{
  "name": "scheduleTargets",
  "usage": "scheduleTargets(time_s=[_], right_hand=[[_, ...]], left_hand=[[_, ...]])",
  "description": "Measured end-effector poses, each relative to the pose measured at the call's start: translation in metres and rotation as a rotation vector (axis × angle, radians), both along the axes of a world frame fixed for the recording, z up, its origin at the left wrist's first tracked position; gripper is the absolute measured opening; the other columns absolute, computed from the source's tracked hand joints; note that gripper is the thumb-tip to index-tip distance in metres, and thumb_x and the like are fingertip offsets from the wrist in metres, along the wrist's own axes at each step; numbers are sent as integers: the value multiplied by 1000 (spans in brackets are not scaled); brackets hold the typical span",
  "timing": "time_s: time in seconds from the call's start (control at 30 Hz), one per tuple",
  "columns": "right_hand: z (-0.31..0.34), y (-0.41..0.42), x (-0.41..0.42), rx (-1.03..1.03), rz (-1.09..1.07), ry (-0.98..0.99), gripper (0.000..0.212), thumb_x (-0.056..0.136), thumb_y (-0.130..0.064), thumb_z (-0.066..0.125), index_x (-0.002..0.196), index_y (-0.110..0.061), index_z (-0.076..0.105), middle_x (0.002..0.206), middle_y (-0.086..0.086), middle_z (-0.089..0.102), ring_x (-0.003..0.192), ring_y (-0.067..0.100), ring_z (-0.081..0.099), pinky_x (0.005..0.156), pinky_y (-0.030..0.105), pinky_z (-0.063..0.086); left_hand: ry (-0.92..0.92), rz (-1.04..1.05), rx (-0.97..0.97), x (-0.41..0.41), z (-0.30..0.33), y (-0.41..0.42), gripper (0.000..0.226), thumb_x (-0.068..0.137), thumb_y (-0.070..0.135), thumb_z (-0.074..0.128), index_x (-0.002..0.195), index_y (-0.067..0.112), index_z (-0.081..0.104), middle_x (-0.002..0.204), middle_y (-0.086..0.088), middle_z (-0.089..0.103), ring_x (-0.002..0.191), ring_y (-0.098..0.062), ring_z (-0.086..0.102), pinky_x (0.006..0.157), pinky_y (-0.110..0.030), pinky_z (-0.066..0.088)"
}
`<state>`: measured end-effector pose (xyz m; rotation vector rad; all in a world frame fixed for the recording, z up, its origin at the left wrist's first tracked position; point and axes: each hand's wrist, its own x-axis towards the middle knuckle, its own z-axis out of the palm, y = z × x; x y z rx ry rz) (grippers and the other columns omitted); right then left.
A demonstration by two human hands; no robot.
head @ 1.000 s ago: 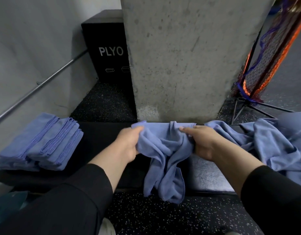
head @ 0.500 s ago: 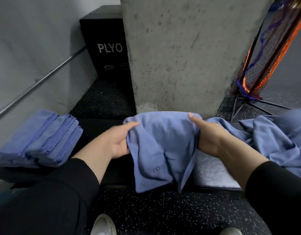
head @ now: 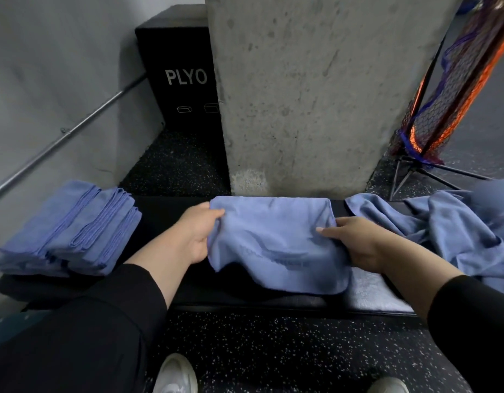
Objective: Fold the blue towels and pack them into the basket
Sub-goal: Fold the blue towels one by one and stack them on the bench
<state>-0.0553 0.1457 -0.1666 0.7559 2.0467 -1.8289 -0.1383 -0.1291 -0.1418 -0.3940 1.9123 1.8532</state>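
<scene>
Towel in hand: a soft blue cloth towel (head: 273, 245) lies spread across the long black padded bench (head: 165, 211) at the centre of the view, its near edge drooping over the bench's front.
Left hand: the left hand (head: 197, 234) grips the towel's edge at 9 o'clock, fingers curled round the cloth.
Right hand: the right hand (head: 355, 242) pinches the towel's edge at 3 o'clock, thumb lying on top of the fabric.
Folded towels: a stack of folded blue towels (head: 72, 228) rests on the bench at 9 o'clock, well apart from the hands.
Unfolded towels: a rumpled heap of blue towels (head: 449, 228) lies on the bench at 3 o'clock, just beside the right hand.
Surroundings: a grey concrete pillar (head: 316, 89) rises at 12 o'clock; a black box marked PLYO (head: 182, 75) stands at 11 o'clock.
</scene>
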Motion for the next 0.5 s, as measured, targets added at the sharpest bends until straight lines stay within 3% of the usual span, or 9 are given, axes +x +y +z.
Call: scheduleTargets(time_s=[0.1,0.2,0.3,0.4,0.5], right_hand=[[-2,6,-2,392,-40,97,23,92,-29,69,94,-6,68,90,15,72,84,28,65,71,37,51],[8,6,2,726,67,126,28,92,-32,69,90,-5,61,71,6,59,75,26,55,61,34,32],[8,2,10,782,109,134,22,93,-31,69,93,-12,58,71,-2,56,65,13,49,53,26,29],[4,-1,18,733,115,135,19,91,-27,71,97,-17,56,76,-7,57,70,9,51,59,27,34],[4,-5,25,529,29,148,26,86,-16,77,104,-21,58,81,-5,63,75,14,58,66,29,44]], left_hand=[[80,17,-171,-6,-7,-11,19,102,6,49,110,7,67,98,-13,72,79,-21,67,67,-29,54],[89,-44,-279,-4,-12,-21,19,100,15,60,117,10,66,102,-10,73,85,-22,68,77,-36,56],[59,-142,-186,4,-12,-23,36,95,8,64,128,21,59,108,-6,73,96,-22,71,80,-39,59],[44,-255,-158,12,-14,-27,56,92,1,57,136,36,49,115,-6,72,108,-26,69,87,-47,57],[119,-234,-185,18,-16,-31,59,92,0,53,138,37,49,108,-7,74,98,-23,70,86,-43,57]])
